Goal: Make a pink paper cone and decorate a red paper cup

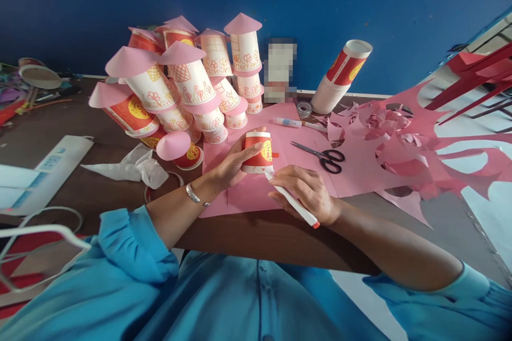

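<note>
My left hand (233,164) has the cup (256,155), and my right hand (307,187) pinches the pen (295,204) slantwise, tip at the cup's near edge.

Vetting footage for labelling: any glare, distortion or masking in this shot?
Head view, centre: cup and marker look reasonably sharp; head view, upper middle: pixelation hides an upright object; head view, right: pale floor looks bright, cup stack tilts, probably wide-angle distortion; head view, left: bracelet glints.
</note>
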A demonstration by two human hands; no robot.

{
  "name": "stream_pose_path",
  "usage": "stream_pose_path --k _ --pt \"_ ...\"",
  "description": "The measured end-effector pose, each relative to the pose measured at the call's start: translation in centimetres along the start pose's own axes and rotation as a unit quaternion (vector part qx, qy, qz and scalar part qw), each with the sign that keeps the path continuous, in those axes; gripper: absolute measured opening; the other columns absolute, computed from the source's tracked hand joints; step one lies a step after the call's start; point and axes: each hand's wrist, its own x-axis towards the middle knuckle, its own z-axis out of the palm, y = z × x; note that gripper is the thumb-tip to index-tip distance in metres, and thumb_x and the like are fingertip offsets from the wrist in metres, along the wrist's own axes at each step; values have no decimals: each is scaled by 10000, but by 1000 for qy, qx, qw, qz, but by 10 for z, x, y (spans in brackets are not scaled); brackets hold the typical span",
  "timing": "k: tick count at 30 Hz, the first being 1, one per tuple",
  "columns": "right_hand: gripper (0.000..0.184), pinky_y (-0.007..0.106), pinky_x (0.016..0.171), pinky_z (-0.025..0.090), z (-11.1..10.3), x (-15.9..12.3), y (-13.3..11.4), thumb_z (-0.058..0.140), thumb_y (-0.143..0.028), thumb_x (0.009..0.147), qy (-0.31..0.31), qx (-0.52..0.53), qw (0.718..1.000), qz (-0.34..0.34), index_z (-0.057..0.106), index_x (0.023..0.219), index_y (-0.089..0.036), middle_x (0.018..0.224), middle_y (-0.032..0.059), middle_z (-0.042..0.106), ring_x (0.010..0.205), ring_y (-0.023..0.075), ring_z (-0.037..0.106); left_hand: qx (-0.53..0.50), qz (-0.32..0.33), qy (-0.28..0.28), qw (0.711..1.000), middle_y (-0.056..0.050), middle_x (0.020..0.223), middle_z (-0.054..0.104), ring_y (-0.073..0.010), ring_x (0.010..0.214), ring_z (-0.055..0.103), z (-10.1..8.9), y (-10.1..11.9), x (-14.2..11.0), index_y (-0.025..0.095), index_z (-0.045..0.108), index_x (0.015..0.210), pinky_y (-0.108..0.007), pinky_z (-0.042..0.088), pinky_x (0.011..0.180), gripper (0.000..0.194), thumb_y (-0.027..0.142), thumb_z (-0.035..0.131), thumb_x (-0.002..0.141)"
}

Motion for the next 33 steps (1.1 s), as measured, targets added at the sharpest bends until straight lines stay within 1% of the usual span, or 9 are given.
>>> stream_pose_path --k 3,6,8,11,14,20,24,30,33 --pt "249 322 708 675 1 -1 2 732 -210 1071 -9 -21 1000 -10 649 1306 -194 988 83 811 853 217 812 29 5 6 1000 -112 1425 748 -368 1337 688 -2 2 -1 310 738 1391 -452 652 986 560 528 869 893" --pt "229 335 731 691 1 -2 3 706 -235 1090 -8 -21 1000 -7 649 1310 -206 985 81 808 865 220 813 32 23 4 999 -98 1438 750 -369 1380 675 -7 1 -2 344 758 1334 -479 647 1016 499 438 901 865" --pt "238 341 737 696 2 -2 3 713 -224 1078 -6 -18 1000 -7 653 1307 -201 980 86 809 860 226 814 18 19 -11 1000 -113 1420 758 -376 1376 689 -9 -1 -1 313 750 1353 -514 624 1063 526 383 907 856" --pt "245 345 740 699 1 -2 3 724 -213 1059 2 -17 1000 -3 664 1296 -194 969 91 808 856 234 816 -35 -4 -27 999 -132 1340 785 -372 1226 770 -9 -4 1 263 665 1507 -557 623 1061 644 484 797 916" --pt "310 365 780 710 -3 0 3 734 -186 1033 7 5 1000 10 666 1334 -216 997 86 823 892 246 827 -96 -26 -47 994 -122 1308 799 -354 1128 800 -8 -6 3 251 609 1573 -575 619 1066 740 419 784 874" --pt "361 371 790 713 -9 4 1 747 -186 1019 4 35 999 21 659 1367 -224 1031 93 845 916 255 837 -77 -3 -18 997 -89 1290 803 -308 1228 744 -10 -6 5 267 645 1540 -454 614 1046 720 359 830 851" --pt "305 356 773 710 -7 3 1 730 -175 1026 6 23 999 28 654 1319 -208 995 96 844 890 250 840 -51 -1 -12 999 -77 1201 818 -276 1126 755 -11 -6 4 232 697 1486 -371 616 947 684 374 870 839" --pt "265 312 721 670 -6 1 4 723 -164 1024 4 14 999 39 670 1276 -228 942 60 834 835 231 834 -58 6 -16 998 -75 1315 796 -302 1262 728 -8 -8 4 294 626 1581 -444 606 1073 753 442 866 883" --pt "214 302 698 658 -6 1 4 718 -198 1042 14 15 999 46 670 1247 -238 899 42 819 780 215 819 -60 7 -10 998 -74 1355 778 -306 1301 714 -7 -9 5 316 637 1564 -458 615 1079 741 496 881 888"
